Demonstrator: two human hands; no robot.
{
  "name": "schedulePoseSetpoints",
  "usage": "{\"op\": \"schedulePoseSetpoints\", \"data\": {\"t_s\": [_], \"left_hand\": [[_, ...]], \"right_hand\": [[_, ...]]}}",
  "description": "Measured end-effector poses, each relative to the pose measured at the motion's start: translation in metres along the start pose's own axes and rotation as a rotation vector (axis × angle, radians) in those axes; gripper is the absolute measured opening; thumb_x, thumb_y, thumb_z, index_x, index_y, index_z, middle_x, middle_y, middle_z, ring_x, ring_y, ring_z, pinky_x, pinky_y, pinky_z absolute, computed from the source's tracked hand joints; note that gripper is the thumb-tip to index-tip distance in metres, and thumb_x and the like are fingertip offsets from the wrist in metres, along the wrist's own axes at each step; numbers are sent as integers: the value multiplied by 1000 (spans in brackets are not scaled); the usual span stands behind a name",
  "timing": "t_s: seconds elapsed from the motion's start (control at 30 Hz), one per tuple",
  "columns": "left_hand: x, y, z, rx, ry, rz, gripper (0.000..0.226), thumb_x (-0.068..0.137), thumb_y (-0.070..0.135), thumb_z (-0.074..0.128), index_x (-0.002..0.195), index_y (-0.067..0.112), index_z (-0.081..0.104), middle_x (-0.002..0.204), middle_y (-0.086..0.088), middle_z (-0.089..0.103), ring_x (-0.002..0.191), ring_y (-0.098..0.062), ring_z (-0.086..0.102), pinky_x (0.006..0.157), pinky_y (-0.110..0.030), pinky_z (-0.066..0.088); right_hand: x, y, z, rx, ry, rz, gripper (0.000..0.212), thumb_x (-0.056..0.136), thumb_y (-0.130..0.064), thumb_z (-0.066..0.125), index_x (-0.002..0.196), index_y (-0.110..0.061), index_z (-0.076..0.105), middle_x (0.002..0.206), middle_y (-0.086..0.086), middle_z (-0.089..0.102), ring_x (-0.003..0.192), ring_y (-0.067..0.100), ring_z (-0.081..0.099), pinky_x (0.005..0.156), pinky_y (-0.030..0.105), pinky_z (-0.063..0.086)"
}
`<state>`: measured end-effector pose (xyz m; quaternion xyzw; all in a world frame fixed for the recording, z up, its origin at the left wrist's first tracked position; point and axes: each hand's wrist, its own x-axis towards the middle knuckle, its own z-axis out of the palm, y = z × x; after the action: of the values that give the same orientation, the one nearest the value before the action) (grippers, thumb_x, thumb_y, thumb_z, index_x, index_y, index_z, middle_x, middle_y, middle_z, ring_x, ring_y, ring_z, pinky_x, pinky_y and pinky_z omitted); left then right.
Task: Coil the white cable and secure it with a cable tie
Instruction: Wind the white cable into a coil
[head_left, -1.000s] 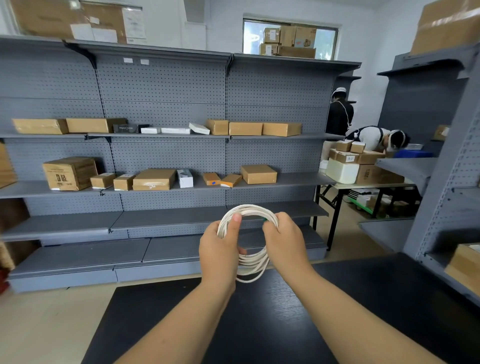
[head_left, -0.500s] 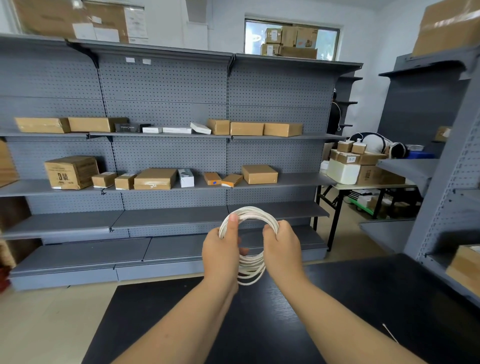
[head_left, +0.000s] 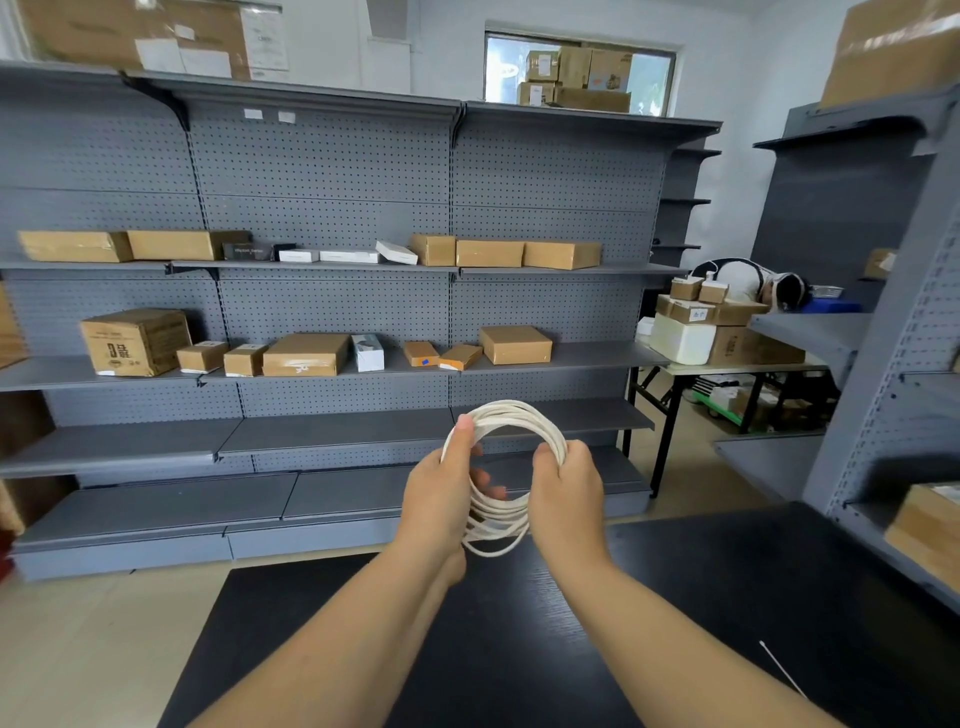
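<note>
**Coil held up in both hands, tie lying on the desk**

Both hands hold the white cable (head_left: 511, 415) up as a ring above the far edge of the black desk (head_left: 675, 597). The left hand (head_left: 441, 499) pinches the left side of the ring, with its thumb laid on the top strands and its fingers showing through the middle. The right hand (head_left: 566, 493) is curled round the right side. Between the hands, the lower loops sag and spread apart.

The grip is much as it was a second ago, though the left thumb sits slightly higher. A thin white cable tie (head_left: 782, 670) lies on the desk to the right of the right forearm, well apart from the ring. It was out of view a second ago.

Beyond the hands stand grey shelves (head_left: 332, 431) with cardboard boxes (head_left: 306, 353). Far to the right a person (head_left: 743, 278) bends low. Another person who stood there a second ago is gone.
</note>
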<state>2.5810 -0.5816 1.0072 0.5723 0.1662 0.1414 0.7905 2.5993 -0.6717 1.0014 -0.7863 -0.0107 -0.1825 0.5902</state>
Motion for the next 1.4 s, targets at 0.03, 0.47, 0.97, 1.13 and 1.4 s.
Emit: {"op": "schedulePoseSetpoints", "data": {"t_s": [0.03, 0.47, 0.97, 1.13, 1.4], "left_hand": [[-1, 1, 1, -35, 17, -20, 41, 86, 53, 53, 82, 14, 63, 60, -1, 50, 49, -17, 57, 54, -26, 44], [19, 5, -8, 226, 260, 447, 54, 95, 48, 33, 66, 6, 50, 62, -10, 43, 61, -19, 38, 59, -33, 32], [14, 21, -18, 549, 53, 616, 52, 95, 39, 42, 52, 20, 22, 46, 8, 20, 44, -10, 23, 43, -23, 21], [14, 17, -16, 478, 79, 572, 51, 94, 41, 43, 52, 18, 26, 49, 6, 23, 43, -9, 23, 41, -22, 18], [19, 5, -12, 408, 90, 469, 56, 93, 53, 34, 56, 11, 43, 51, 1, 45, 53, -19, 42, 58, -33, 36]], "right_hand": [[-2, 0, 1, 12, 2, -7, 18, 95, -19, 41, 86, -5, 47, 80, 5, 51, 75, 21, 46, 65, 30, 31], [1, -6, -10, -263, -281, -242, 19, 85, -33, 58, 89, -19, 46, 82, -7, 57, 82, 18, 54, 69, 31, 42], [3, -8, -11, -324, -454, -242, 25, 92, -37, 48, 84, -13, 47, 89, 4, 62, 87, 25, 56, 74, 36, 42], [-11, -9, 0, 12, -371, -66, 16, 94, -28, 48, 95, -12, 52, 78, 2, 58, 72, 17, 56, 68, 32, 44], [-11, -14, 2, -124, -220, -155, 13, 96, -25, 47, 99, -12, 48, 83, -4, 52, 79, 19, 49, 67, 31, 38]]}}
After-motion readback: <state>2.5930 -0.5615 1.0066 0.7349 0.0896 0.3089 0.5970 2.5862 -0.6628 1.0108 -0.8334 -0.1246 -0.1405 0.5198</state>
